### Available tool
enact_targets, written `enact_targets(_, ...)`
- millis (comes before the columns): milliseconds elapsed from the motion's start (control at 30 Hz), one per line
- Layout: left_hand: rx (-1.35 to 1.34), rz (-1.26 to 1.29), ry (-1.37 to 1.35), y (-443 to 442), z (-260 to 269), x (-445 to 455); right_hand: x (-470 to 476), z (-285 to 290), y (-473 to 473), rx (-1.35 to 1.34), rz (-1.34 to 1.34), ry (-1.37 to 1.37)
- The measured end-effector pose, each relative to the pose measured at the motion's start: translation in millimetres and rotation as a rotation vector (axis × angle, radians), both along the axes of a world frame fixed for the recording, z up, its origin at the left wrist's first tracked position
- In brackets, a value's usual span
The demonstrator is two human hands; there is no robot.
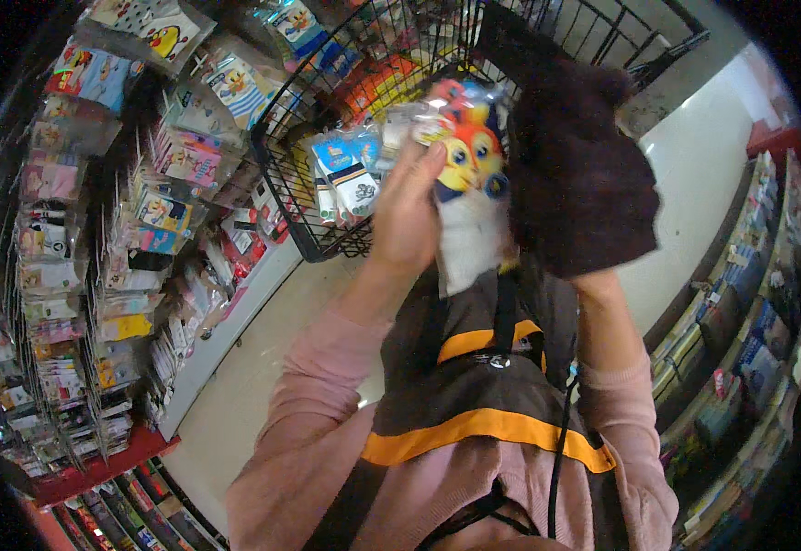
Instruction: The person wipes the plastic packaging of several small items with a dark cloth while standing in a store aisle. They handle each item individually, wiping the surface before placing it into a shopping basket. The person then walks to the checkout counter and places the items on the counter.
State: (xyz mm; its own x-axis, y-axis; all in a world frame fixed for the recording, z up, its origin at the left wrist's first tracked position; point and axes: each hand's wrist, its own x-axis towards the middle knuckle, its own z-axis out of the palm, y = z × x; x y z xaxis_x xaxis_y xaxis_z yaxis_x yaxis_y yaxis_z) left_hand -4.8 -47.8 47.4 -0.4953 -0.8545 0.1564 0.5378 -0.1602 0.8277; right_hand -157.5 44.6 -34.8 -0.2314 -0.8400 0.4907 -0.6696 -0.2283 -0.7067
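Observation:
My left hand [404, 217] holds a clear-wrapped pack of socks [470, 237] with a cartoon bird print in red and yellow above a white lower part; it is blurred. To the right of the pack hangs a dark brown piece of cloth [579, 165], possibly a garment. It covers my right hand, of which only the wrist [594, 286] shows below the cloth's lower edge. Beyond both hands stands a black wire shopping cart [283, 206]. Inside it, left of my left hand, lies a pack of white striped socks [352, 186] with a blue label.
Racks of packaged socks [187, 162] line the left side above a white shelf edge [235, 337]. A shelf of packaged goods [731, 275] curves along the right. Pale tiled floor [249, 392] runs between. A dark apron [483, 406] with orange trim covers my front.

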Motion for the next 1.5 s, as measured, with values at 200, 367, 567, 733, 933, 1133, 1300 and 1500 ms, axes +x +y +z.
enact_targets(200, 0.411, -0.23, 0.12, 4, -15, 8, 69, 33, -26, 0.101, 0.291, 0.063)
enact_targets(367, 0.243, -0.237, 0.098, 40, -28, 2, 40, 52, -53, 0.087, 0.166, -0.212)
enact_targets(567, 0.188, -0.118, -0.061, 34, -25, 26, 11, 12, -47, 0.275, 0.212, -1.719)
enact_targets(733, -0.076, 0.004, -0.372, 22, -30, 35, 32, -1, -29, -0.067, 0.214, -0.996)
enact_targets(933, -0.163, 0.035, -0.468, 29, -29, 21, 36, 0, -24, 0.13, -0.127, -0.424)
enact_targets(1133, -0.057, 0.028, -0.53, 24, -21, 27, 28, 3, -14, 0.136, 0.051, -1.115)
enact_targets(1300, -0.263, -0.123, -0.643, 21, -20, 28, 20, 4, -9, -0.027, 0.127, -1.48)
enact_targets(1500, -0.488, -0.295, -1.003, 8, -11, 34, 0, 7, -11, 0.326, 0.17, -1.166)
